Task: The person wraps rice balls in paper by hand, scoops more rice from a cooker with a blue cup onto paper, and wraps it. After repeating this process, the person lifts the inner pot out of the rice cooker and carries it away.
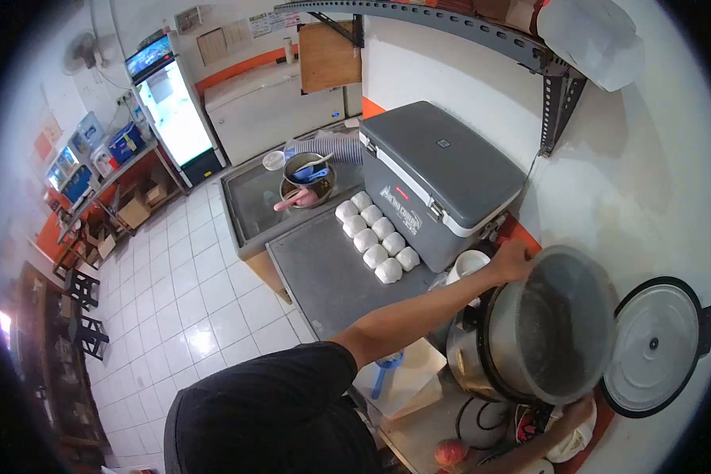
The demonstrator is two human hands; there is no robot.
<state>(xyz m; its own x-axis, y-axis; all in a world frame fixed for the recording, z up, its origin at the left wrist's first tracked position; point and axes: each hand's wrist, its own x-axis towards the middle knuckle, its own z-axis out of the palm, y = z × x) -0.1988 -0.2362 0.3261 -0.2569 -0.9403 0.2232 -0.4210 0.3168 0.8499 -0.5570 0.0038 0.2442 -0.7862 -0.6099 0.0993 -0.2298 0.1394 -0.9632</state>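
A large round grey pot (565,324) is tilted with its open mouth towards me, over a metal cooker body (468,355) with a black rim. My left hand (513,263) is closed on the pot's upper left edge, its fingertips partly hidden. At the lower edge, my right hand (577,412) grips the same pot, its fingers mostly behind it. A round lid (653,347) with a black edge leans against the wall to the right. White cups (468,265) stand just beyond my left hand.
Rows of white dough balls (377,241) lie on the dark table (308,272) beside a grey cooler box (442,158). A blue scoop (378,383) rests on a pale container (407,379). A metal shelf (482,31) hangs overhead. A red round object (451,453) sits below.
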